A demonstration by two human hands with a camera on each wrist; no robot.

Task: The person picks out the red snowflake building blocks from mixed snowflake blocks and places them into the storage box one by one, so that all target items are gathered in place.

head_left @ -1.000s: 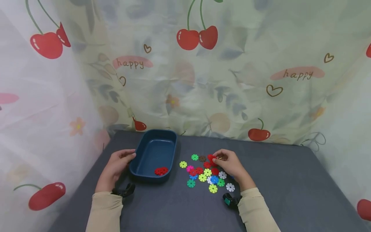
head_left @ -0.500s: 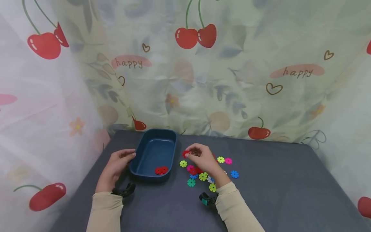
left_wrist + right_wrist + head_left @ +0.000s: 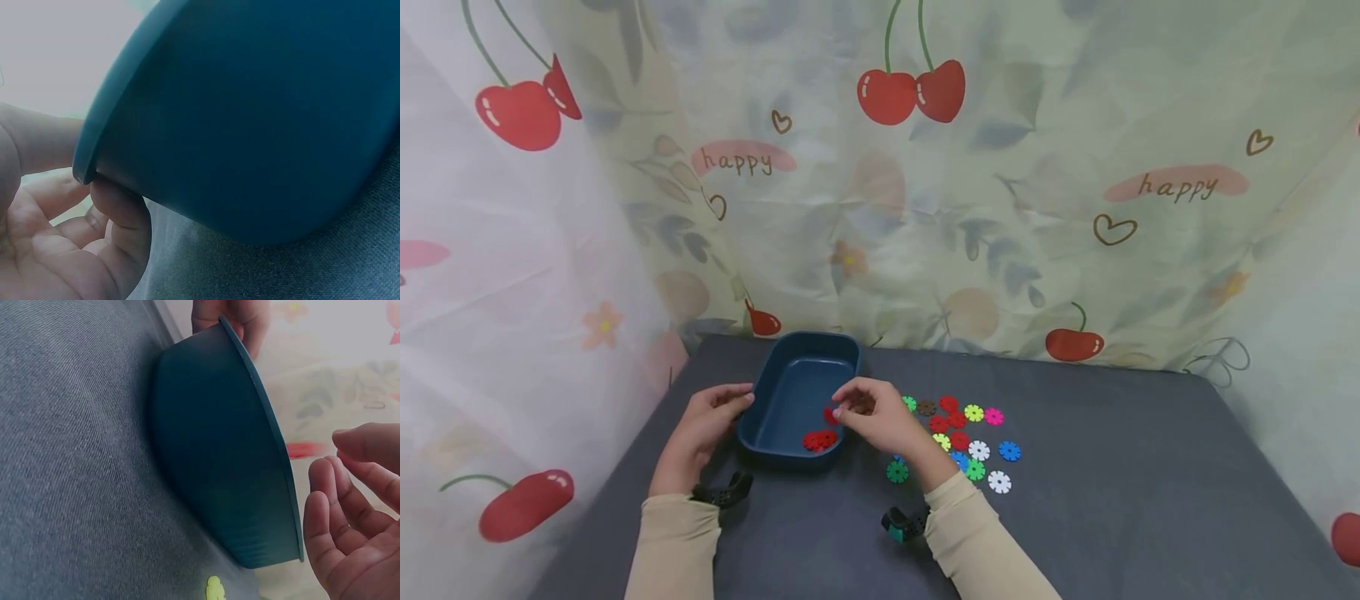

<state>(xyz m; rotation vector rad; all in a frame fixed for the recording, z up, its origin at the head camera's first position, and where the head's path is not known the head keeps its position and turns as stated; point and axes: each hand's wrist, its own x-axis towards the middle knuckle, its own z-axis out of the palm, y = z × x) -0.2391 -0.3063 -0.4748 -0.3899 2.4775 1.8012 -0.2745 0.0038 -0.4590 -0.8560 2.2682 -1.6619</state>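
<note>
Holding red notched disc (image 3: 831, 414) over blue tray (image 3: 791, 394)

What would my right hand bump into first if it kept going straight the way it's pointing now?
Probably the far left wall of the blue tray: the right hand, pinching a red disc, points leftward over the tray's open inside. Height is hard to judge.

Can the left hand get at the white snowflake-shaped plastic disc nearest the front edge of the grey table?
Probably not directly: the left hand holds the dark blue tray's left rim, and the right hand and forearm lie between it and the white disc.
</note>
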